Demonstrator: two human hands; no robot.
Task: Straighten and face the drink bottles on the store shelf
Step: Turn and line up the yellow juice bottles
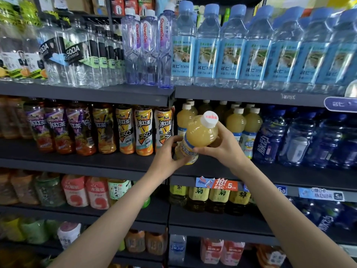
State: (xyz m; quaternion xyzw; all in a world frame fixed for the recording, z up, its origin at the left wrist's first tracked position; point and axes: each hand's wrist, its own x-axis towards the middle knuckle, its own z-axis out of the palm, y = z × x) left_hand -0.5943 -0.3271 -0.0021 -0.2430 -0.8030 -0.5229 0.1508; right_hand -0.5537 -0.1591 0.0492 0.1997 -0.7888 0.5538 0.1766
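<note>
A yellow juice bottle [200, 135] with a white cap is tilted toward me in front of the second shelf [116, 161]. My left hand [166, 155] grips its lower labelled part from the left. My right hand [224, 147] holds its upper body from the right, thumb curled under the shoulder. Behind it stand more yellow juice bottles [236, 122] of the same kind, upright in a row. Their lower parts are partly hidden by my hands.
Iced tea bottles [144, 130] stand left of the juice, dark blue bottles [270, 136] to the right. Water bottles [231, 49] fill the top shelf. Lower shelves hold tea and juice bottles [199, 198]. A price tag [216, 183] hangs on the shelf edge.
</note>
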